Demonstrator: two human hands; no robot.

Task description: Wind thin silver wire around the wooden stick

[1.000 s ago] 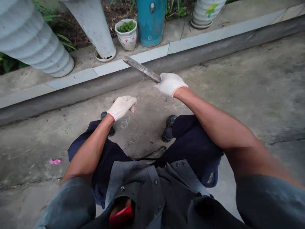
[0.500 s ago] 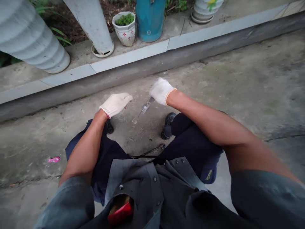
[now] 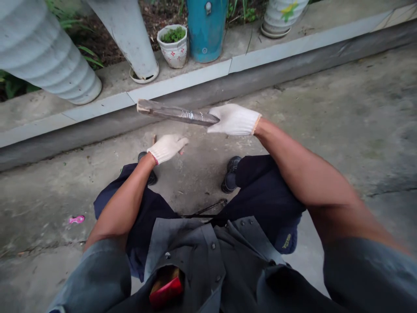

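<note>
My right hand (image 3: 233,119), in a white knit glove, grips the end of a flat dark bar (image 3: 169,112) with thin wire wound round its middle. The bar points left and hangs level above the concrete. My left hand (image 3: 166,147), also gloved, is lower down between my knees. It is closed in a pinch on a small brownish piece that barely shows; I cannot make out what it is. The two hands are apart, the bar passing above the left one.
A raised kerb (image 3: 182,82) runs across ahead with a small white flowerpot (image 3: 173,48), a blue pot (image 3: 206,30) and large grey pots (image 3: 42,52) on it. A dark rod (image 3: 208,208) lies between my feet. A pink scrap (image 3: 76,219) lies at the left.
The right hand swung the bar down towards the ground half a second ago and has now raised it again, level and pointing left. The left hand has barely moved.
</note>
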